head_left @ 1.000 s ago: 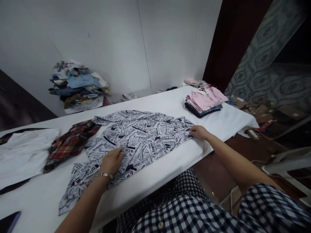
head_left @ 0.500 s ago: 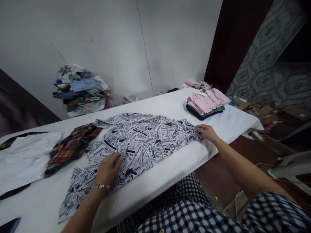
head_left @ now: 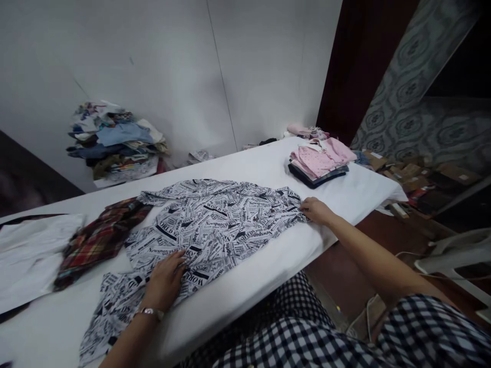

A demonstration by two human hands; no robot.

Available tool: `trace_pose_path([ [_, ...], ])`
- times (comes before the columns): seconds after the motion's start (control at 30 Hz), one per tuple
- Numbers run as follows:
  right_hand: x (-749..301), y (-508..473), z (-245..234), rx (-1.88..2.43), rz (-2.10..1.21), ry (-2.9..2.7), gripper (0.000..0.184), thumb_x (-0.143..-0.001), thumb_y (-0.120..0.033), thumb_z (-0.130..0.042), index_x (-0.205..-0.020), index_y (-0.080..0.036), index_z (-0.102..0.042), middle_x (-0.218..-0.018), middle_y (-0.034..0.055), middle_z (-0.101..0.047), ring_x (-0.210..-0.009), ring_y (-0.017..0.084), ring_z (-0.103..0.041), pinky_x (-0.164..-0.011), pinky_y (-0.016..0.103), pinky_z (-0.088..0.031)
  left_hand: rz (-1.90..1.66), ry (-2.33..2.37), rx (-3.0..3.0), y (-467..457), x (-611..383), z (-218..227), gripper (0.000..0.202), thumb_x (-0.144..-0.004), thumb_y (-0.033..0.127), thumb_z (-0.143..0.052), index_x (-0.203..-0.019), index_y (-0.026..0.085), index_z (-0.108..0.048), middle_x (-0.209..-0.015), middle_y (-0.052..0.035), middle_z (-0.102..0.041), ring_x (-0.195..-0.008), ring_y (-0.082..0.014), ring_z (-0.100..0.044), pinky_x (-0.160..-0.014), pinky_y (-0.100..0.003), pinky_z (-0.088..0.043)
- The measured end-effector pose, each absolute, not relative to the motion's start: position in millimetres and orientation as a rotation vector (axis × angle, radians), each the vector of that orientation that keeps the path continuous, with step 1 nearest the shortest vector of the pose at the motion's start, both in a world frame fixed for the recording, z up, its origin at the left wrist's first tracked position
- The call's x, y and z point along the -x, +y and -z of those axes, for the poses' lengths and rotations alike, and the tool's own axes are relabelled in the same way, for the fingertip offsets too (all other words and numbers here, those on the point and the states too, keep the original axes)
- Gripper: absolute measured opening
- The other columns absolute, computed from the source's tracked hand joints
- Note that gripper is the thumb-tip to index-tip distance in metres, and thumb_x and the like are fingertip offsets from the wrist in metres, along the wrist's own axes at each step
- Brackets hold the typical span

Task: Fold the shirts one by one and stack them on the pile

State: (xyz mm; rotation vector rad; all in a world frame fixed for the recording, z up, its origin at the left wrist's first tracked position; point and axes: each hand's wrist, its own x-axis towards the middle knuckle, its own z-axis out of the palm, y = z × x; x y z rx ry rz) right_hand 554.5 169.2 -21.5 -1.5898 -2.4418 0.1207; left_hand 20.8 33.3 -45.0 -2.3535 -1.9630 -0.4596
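Note:
A black-and-white newspaper-print shirt (head_left: 218, 225) lies spread out on the white table (head_left: 268, 163). My left hand (head_left: 164, 281), with a watch at the wrist, lies flat on the shirt near its front edge, fingers stretched out. My right hand (head_left: 314, 209) rests on the shirt's right end, fingers bent and pressed down on the cloth edge. One part of the shirt trails towards the near left corner of the table.
A red plaid garment (head_left: 97, 240) and a white cloth (head_left: 30, 255) lie left of the shirt. A folded stack topped in pink (head_left: 320, 161) sits at the far right of the table. A heap of clothes (head_left: 115, 140) stands by the wall. Boxes (head_left: 418, 176) clutter the floor at right.
My left hand has slid a little nearer and to the left along the shirt. My right hand stays at the shirt's right end. The camera view has shifted slightly.

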Motion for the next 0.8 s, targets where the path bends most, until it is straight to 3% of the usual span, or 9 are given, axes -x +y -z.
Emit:
trace_pose_path([
  [0.1, -558, 169, 24, 1.609, -0.093, -2.411, 0.02, -0.083, -0.022, -0.054, -0.088, -0.022, -0.074, -0.096, 0.0072, -0.067, -0.095, 0.022, -0.058, -0.088, 0.032, -0.046, 0.411, -1.983, 2.345, 33, -19, 41, 0.033, -0.085, 0.037, -0.04, -0.092, 0.021, -0.067, -0.12, -0.0087, -0.066, -0.117, -0.0256, -0.057, -0.1, -0.041, -0.045],
  [0.2, -554, 165, 21, 1.587, -0.038, -2.377, 0.024, -0.086, -0.027, -0.051, -0.088, -0.02, -0.074, -0.098, 0.0088, -0.067, -0.096, 0.023, -0.06, -0.09, 0.035, -0.046, 0.346, -2.039, 2.294, 27, -24, 29, 0.039, -0.087, 0.04, -0.04, -0.109, 0.021, -0.065, -0.128, -0.0083, -0.061, -0.124, -0.0263, -0.051, -0.104, -0.045, -0.04],
  [0.3, -527, 152, 14, 1.461, 0.067, -2.27, 0.035, -0.091, -0.037, -0.044, -0.109, -0.021, -0.07, -0.12, 0.0104, -0.062, -0.115, 0.027, -0.054, -0.1, 0.043, -0.041, 0.293, -2.059, 2.252, 19, -37, 16, 0.048, -0.09, 0.043, -0.037, -0.129, 0.021, -0.054, -0.141, -0.0092, -0.05, -0.133, -0.0257, -0.041, -0.108, -0.05, -0.032],
  [0.4, -484, 131, 10, 1.247, 0.002, -2.398, 0.051, -0.093, -0.05, -0.04, -0.136, -0.025, -0.05, -0.145, 0.0071, -0.043, -0.137, 0.028, -0.033, -0.109, 0.05, -0.03, 0.192, -2.041, 2.278, 13, -52, 15, 0.051, -0.092, 0.045, -0.037, -0.135, 0.021, -0.049, -0.147, -0.0093, -0.041, -0.138, -0.0259, -0.032, -0.111, -0.053, -0.025],
  [0.47, -461, 121, 15, 1.179, -0.131, -2.584, 0.062, -0.091, -0.058, -0.038, -0.144, -0.027, -0.037, -0.151, 0.0054, -0.032, -0.141, 0.028, -0.024, -0.112, 0.052, -0.024, 0.108, -2.079, 2.271, 11, -58, 21, 0.054, -0.091, 0.049, -0.039, -0.137, 0.021, -0.047, -0.149, -0.0094, -0.038, -0.14, -0.0273, -0.029, -0.112, -0.055, -0.022],
  [0.6, -448, 124, 37, 1.285, -0.255, -2.747, 0.07, -0.088, -0.067, -0.032, -0.146, -0.027, -0.034, -0.152, 0.0063, -0.027, -0.141, 0.029, -0.022, -0.114, 0.055, -0.017, 0.009, -2.217, 2.264, 8, -58, 33, 0.062, -0.09, 0.054, -0.039, -0.143, 0.02, -0.039, -0.152, -0.0103, -0.031, -0.141, -0.028, -0.025, -0.112, -0.055, -0.02],
  [0.8, -461, 135, 62, 1.297, -0.174, -2.728, 0.071, -0.088, -0.067, -0.03, -0.147, -0.028, -0.031, -0.153, 0.0032, -0.022, -0.142, 0.027, -0.016, -0.115, 0.054, -0.013, 0.083, -2.354, 2.226, 4, -42, 20, 0.057, -0.093, 0.051, -0.033, -0.143, 0.024, -0.037, -0.153, -0.0067, -0.029, -0.142, -0.0231, -0.022, -0.114, -0.048, -0.019],
])
